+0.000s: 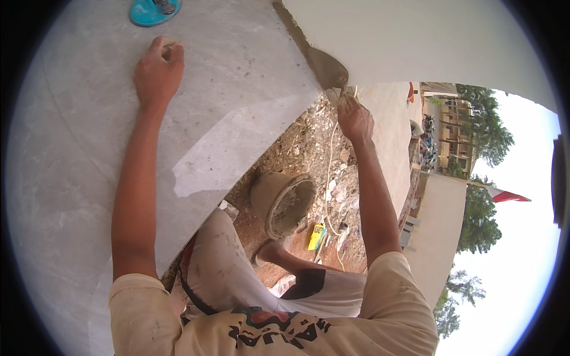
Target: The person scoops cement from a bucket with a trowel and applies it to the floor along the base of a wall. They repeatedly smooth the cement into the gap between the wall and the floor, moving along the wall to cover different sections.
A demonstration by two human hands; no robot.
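My left hand [159, 71] rests on a large grey slab [89, 107], fingers curled round something small and pale that I cannot make out. Just beyond it sits a blue suction cup [151, 12] with a metal fitting. My right hand [356, 121] grips a small flat, pale grey piece [334, 95] at the lower end of a band of wet mortar [326, 66]. The band runs along the joint between the slab and a white surface [415, 35]. The fingertips of my right hand are partly hidden.
Below the slab edge lie a mortar bucket [288, 204], rubble, a pale cable [330, 178], a yellow packet [316, 236] and my legs [217, 261]. Farther right are a pale wall [436, 219], parked motorbikes [427, 148], a building, trees and a red-and-white flag [504, 194].
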